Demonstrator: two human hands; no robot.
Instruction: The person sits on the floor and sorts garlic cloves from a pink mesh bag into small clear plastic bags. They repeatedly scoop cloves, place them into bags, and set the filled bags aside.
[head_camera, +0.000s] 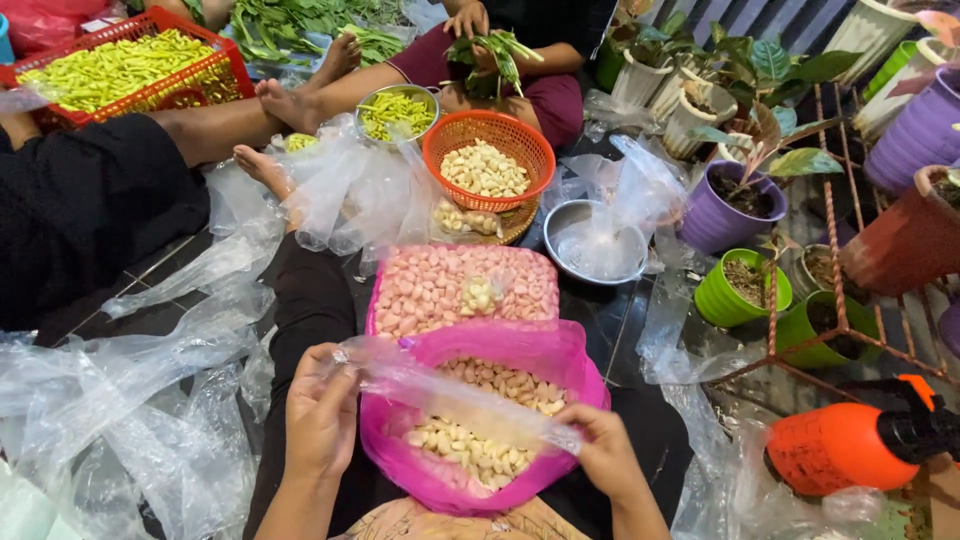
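My left hand (320, 410) and my right hand (603, 450) each grip one end of a small clear plastic bag (455, 392), stretched between them. Under it in my lap lies a pink plastic bag (570, 375) holding peeled garlic cloves (470, 450). Just beyond sits a pink tray (375, 300) full of pinkish unpeeled cloves, with a small filled clear packet (482, 293) on top.
An orange basket (440, 150) of peeled cloves, a metal bowl (560, 225), and a steel bowl of green chillies (397, 108) lie ahead. Another person's hands (468, 20) hold greens. A red crate (225, 60) of chillies is far left. Potted plants (720, 215) and an orange sprayer (840, 445) are right.
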